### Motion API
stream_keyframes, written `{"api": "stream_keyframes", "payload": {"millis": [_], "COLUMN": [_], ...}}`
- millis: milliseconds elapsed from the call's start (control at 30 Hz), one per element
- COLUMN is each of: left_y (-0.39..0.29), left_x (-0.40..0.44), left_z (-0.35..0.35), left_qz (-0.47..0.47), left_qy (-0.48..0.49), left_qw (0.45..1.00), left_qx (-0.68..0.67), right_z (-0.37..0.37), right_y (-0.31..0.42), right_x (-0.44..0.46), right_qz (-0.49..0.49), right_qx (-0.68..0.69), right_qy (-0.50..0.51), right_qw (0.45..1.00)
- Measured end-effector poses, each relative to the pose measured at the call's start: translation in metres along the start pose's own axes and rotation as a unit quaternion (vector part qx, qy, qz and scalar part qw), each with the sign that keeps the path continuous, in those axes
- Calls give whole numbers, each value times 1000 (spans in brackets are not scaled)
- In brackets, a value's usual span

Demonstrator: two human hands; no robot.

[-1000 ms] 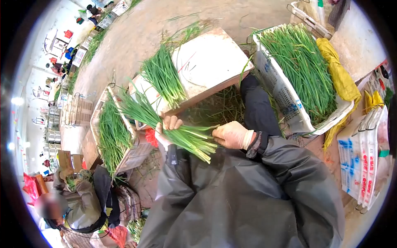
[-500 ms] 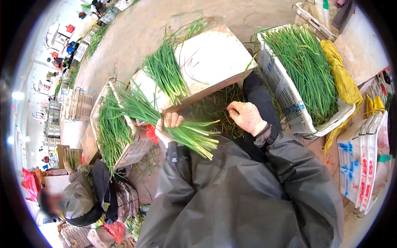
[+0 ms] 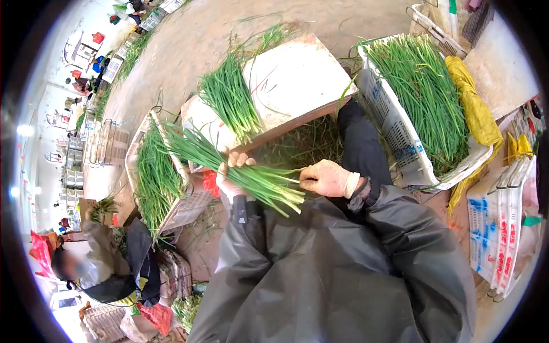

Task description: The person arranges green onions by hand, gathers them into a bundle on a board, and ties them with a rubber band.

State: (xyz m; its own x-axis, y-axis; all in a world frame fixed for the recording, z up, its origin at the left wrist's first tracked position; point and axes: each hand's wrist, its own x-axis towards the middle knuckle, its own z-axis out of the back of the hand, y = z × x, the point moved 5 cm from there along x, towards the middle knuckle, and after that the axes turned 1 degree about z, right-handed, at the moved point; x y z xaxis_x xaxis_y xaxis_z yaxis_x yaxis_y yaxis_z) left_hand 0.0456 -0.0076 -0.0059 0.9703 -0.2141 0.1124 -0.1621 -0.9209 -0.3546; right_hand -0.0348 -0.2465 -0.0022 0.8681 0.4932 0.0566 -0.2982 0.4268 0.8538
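The bunch of long, thin green stalks with pale ends (image 3: 260, 182) slants from far left to near right. The left hand (image 3: 227, 180) is wrapped around its middle. The right hand (image 3: 325, 178) is just beside the pale ends, fingertips together; I can't tell if they pinch a stalk.

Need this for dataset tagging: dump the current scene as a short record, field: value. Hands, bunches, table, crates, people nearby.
left hand: grip closed around the held bunch of green stalks
right hand: grip at the held bunch's pale ends; pinch or touch unclear
white-topped table: second bunch lying on it
crate at view's right: white, full of stalks; yellow sheeting along its edge
crate at view's left: more stalks inside
co-worker: lower left of view
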Motion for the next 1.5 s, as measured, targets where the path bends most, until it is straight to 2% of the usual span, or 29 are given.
{"api": "stream_keyframes", "payload": {"millis": [33,100,167,233,367,533,633,667,767,800,833,900,933,1033,1067,1100,1167,1233,1267,1300,1367,1400,1433,1500], "left_y": [0,0,0,2,3,6,8,9,12,12,12,11,12,15,17,17,18,19,19,18,17,18,19,19], "left_x": [-1,1,-1,-1,0,-2,-3,-3,-3,-3,-2,0,0,2,2,0,0,-2,-2,-1,-1,-1,0,2], "left_z": [0,3,6,3,1,-1,-3,-4,-8,-8,-8,-2,0,0,12,-3,-3,-3,-3,-2,2,-1,0,1], "left_qz": [1,10,9,18,21,30,46,52,63,62,60,56,56,71,89,72,91,89,88,86,84,88,91,95], "left_qy": [-16,-6,-7,-1,2,-13,-11,-9,-12,-14,-14,-24,-30,-37,-62,-49,-24,-48,-59,-60,-66,-36,-32,-24], "left_qw": [1000,1000,1000,1000,1000,999,998,998,997,997,997,997,996,994,992,991,989,988,988,988,988,991,991,991], "left_qx": [15,11,10,9,16,24,32,35,42,45,47,54,58,71,63,99,114,115,114,112,108,93,93,96], "right_z": [2,16,38,34,16,3,7,8,13,16,20,19,18,6,7,12,27,33,41,48,45,39,30,18], "right_y": [-4,-7,13,25,39,37,35,33,22,23,27,45,52,54,50,51,45,14,5,2,-2,1,1,11], "right_x": [-2,-3,-1,0,5,15,25,28,34,35,30,20,15,17,20,26,34,43,37,32,24,21,16,8], "right_qz": [5,-29,-19,74,55,60,29,66,-38,-34,-25,77,50,154,149,143,69,9,-22,-49,-40,-1,-24,-11], "right_qx": [-47,-87,32,79,52,115,134,139,240,251,239,99,50,-43,-19,6,112,208,132,39,97,128,175,121], "right_qy": [48,-36,-65,-51,54,22,-58,-114,-144,-105,-43,-15,3,-113,-135,-157,-214,-263,-285,-278,-141,-76,21,114], "right_qw": [998,995,997,993,996,991,989,982,959,962,970,992,997,981,979,977,968,942,949,958,984,989,984,986]}}
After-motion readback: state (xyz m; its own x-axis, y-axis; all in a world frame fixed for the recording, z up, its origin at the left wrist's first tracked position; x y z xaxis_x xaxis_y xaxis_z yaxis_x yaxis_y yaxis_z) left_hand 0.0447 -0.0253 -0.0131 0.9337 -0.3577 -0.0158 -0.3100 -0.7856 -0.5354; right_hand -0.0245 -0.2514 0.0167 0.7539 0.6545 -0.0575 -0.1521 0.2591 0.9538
